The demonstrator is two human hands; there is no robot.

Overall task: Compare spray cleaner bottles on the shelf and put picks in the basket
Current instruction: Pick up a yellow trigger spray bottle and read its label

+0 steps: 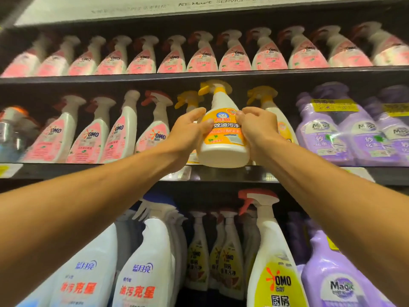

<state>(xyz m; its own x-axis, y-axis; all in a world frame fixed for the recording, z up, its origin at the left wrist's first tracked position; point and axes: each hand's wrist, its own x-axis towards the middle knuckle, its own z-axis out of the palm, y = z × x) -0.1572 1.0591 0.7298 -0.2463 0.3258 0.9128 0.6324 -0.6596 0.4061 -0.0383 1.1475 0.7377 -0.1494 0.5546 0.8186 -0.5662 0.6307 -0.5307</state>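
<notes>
OMO, Magic on shelf bottles (275,271)

We see a white spray bottle (223,138) of smooth, slightly glossy plastic, its orange label (225,129) shiny like film. The yellow trigger head (215,87) looks plastic too. The dark shelf (221,75) edge appears matt.
</notes>
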